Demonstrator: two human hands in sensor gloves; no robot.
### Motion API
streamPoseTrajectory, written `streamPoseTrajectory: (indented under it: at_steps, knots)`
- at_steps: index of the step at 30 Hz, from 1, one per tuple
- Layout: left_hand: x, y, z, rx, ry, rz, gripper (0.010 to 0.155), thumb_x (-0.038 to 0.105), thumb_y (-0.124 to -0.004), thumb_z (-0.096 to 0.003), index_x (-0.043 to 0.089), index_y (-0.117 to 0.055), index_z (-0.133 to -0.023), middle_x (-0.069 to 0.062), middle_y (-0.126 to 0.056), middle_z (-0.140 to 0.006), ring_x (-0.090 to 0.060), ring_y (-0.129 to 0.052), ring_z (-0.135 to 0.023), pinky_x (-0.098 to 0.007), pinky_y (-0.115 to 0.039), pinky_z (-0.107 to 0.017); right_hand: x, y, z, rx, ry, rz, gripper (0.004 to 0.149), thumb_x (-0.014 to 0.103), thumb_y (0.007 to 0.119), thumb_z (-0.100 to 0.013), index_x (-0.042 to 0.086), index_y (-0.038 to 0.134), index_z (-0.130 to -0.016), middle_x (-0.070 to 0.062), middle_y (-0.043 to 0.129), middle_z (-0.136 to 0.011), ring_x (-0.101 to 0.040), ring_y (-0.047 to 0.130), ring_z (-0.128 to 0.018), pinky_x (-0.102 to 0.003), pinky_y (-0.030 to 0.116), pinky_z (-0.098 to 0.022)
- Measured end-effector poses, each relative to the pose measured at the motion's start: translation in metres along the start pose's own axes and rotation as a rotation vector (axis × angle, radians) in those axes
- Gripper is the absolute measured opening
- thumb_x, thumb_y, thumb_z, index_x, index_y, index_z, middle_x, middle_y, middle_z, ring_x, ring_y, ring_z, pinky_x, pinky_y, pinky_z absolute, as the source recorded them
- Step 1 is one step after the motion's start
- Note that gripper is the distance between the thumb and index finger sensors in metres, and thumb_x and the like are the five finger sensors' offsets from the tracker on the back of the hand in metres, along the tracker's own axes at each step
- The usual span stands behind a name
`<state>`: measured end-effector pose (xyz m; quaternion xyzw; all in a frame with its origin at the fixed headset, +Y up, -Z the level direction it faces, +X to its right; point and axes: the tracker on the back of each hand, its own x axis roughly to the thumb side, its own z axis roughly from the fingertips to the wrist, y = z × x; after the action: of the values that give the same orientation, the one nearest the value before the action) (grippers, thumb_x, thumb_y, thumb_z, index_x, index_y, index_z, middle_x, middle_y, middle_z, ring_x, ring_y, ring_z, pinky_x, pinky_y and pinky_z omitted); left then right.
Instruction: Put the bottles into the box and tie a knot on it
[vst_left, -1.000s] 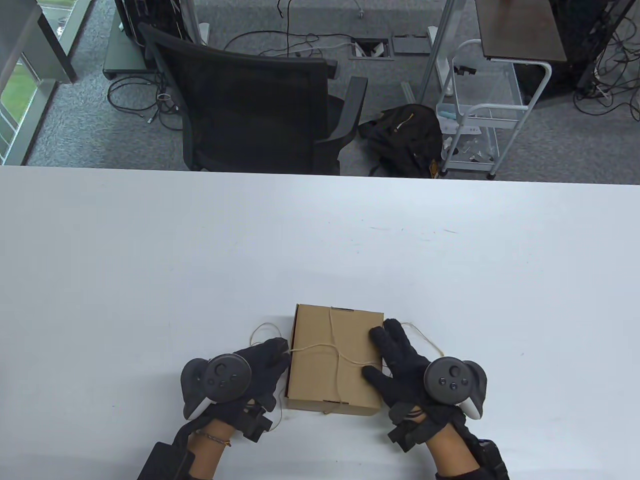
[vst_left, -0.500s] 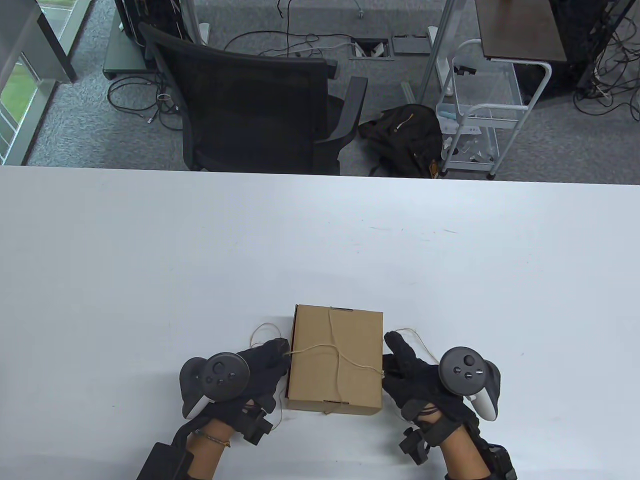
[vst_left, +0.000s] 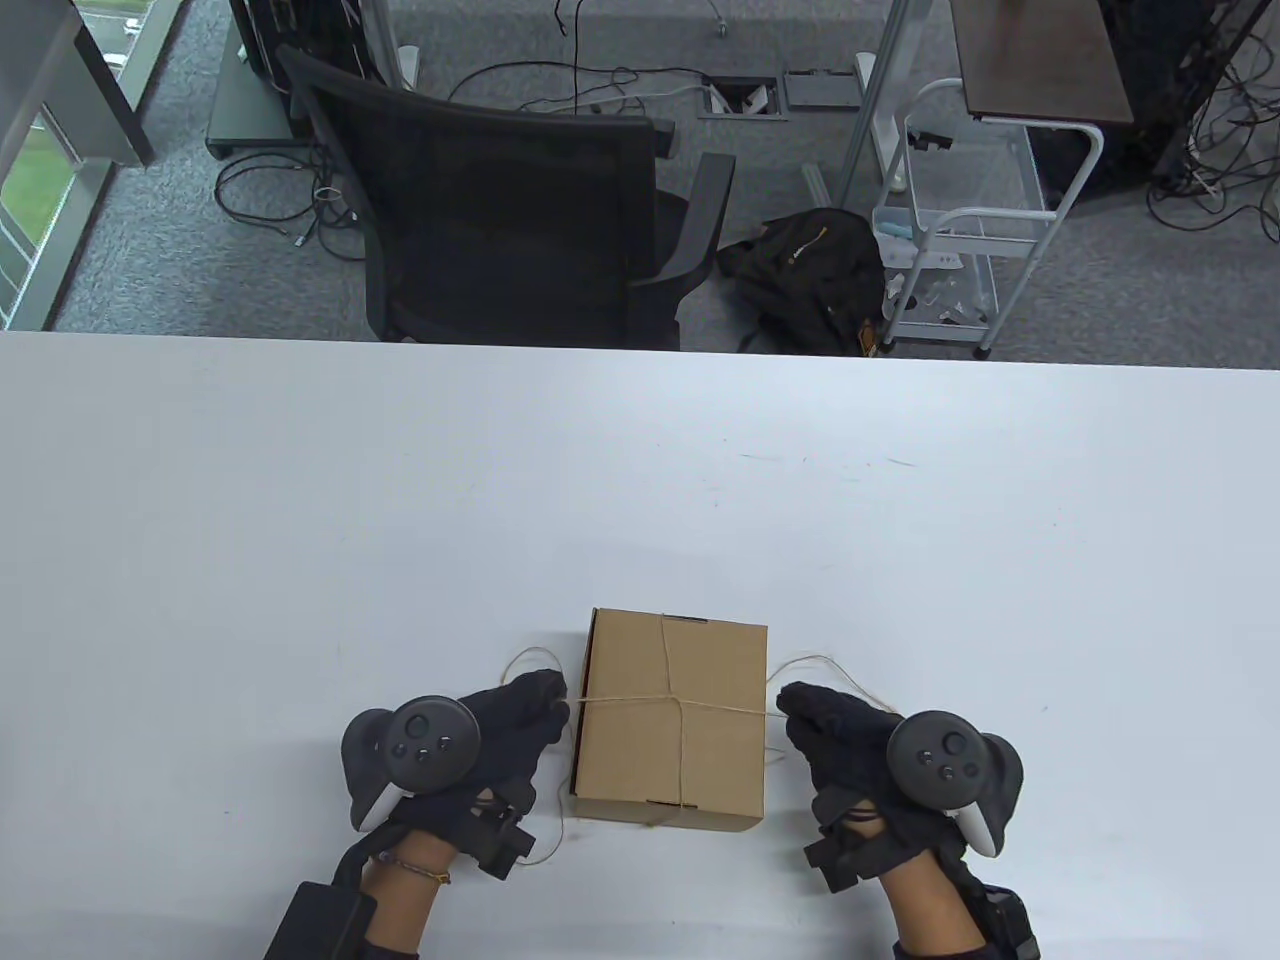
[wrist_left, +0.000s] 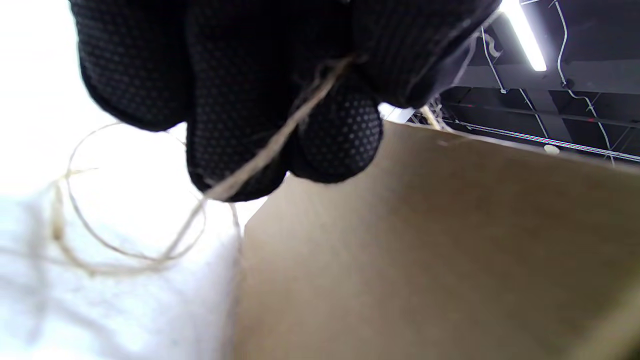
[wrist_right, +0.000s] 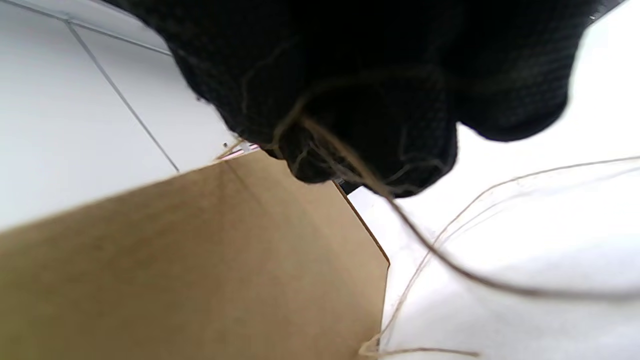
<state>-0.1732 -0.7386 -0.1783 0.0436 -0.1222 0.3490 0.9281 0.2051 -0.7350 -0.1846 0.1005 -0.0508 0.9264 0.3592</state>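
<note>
A closed brown cardboard box (vst_left: 668, 718) lies on the white table (vst_left: 300, 520) near its front edge. Thin twine (vst_left: 683, 706) crosses the lid lengthwise and crosswise, drawn straight. My left hand (vst_left: 530, 705) is just left of the box and pinches one twine end (wrist_left: 280, 135). My right hand (vst_left: 815, 715) is just right of the box, its fingers curled round the other end (wrist_right: 340, 155). Loose twine loops lie on the table beside each hand. No bottles are visible; the box's inside is hidden.
Beyond the table's far edge stand a black office chair (vst_left: 510, 200), a black bag (vst_left: 810, 270) on the floor and a white wire cart (vst_left: 950, 230). Cables lie on the carpet.
My right hand left the box lid, moved off to the right and closed on the twine. Both hands drew apart, and the slack crosswise twine is now taut.
</note>
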Motion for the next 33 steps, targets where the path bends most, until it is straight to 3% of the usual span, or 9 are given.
streamPoseTrajectory:
  at_steps: [8,11,15,20,28,33]
  knots:
    - [0.0,0.001,0.001,0.022,-0.034,-0.097,0.046,0.037,-0.088,-0.0469,0.016,-0.092,-0.087,-0.004,-0.114,-0.059,-0.029,-0.116,-0.052,-0.053,-0.091,-0.047,0.004,0.005,-0.001,0.047,-0.05,0.085,0.04,0.02,0.083,-0.042,0.008,0.093,-0.078,-0.014,0.099,-0.059,-0.032,0.099,-0.046,-0.056,0.082,-0.042]
    - [0.0,0.004,0.001,0.046,-0.038,-0.046,0.046,0.037,-0.088,-0.0475,0.016,-0.091,-0.088,-0.005,-0.114,-0.06,-0.029,-0.116,-0.053,-0.053,-0.091,-0.048,0.004,-0.001,0.001,0.028,-0.044,0.035,0.04,0.02,0.081,-0.042,0.008,0.091,-0.079,-0.013,0.098,-0.059,-0.031,0.098,-0.046,-0.056,0.082,-0.043]
    - [0.001,0.006,0.002,0.049,-0.038,-0.047,0.046,0.037,-0.087,-0.0475,0.015,-0.091,-0.088,-0.004,-0.114,-0.06,-0.029,-0.116,-0.053,-0.053,-0.091,-0.048,0.008,-0.004,0.001,0.099,-0.02,0.024,0.04,0.019,0.082,-0.042,0.006,0.092,-0.078,-0.015,0.098,-0.058,-0.033,0.098,-0.046,-0.058,0.081,-0.043]
    - [0.004,-0.001,0.002,-0.011,-0.064,-0.147,0.046,0.036,-0.088,-0.0466,0.015,-0.093,-0.086,-0.005,-0.115,-0.058,-0.03,-0.116,-0.051,-0.053,-0.091,-0.047,0.003,0.012,-0.002,0.208,-0.004,0.08,0.04,0.019,0.083,-0.043,0.007,0.091,-0.08,-0.015,0.098,-0.059,-0.033,0.098,-0.047,-0.058,0.081,-0.044]
    - [0.015,-0.026,0.001,-0.121,-0.163,-0.351,0.046,0.036,-0.088,-0.047,0.014,-0.092,-0.087,-0.006,-0.114,-0.059,-0.031,-0.115,-0.053,-0.054,-0.09,-0.048,0.005,0.032,-0.003,0.186,-0.071,0.175,0.039,0.02,0.085,-0.043,0.006,0.093,-0.079,-0.016,0.1,-0.059,-0.035,0.099,-0.047,-0.059,0.081,-0.044]
    - [0.016,-0.034,0.003,-0.155,-0.184,-0.379,0.048,0.036,-0.088,-0.0468,0.012,-0.091,-0.087,-0.006,-0.114,-0.059,-0.031,-0.116,-0.052,-0.054,-0.091,-0.047,0.006,0.045,-0.004,0.201,-0.108,0.321,0.04,0.021,0.084,-0.044,0.007,0.092,-0.08,-0.017,0.096,-0.07,-0.043,0.091,-0.063,-0.064,0.072,-0.052]
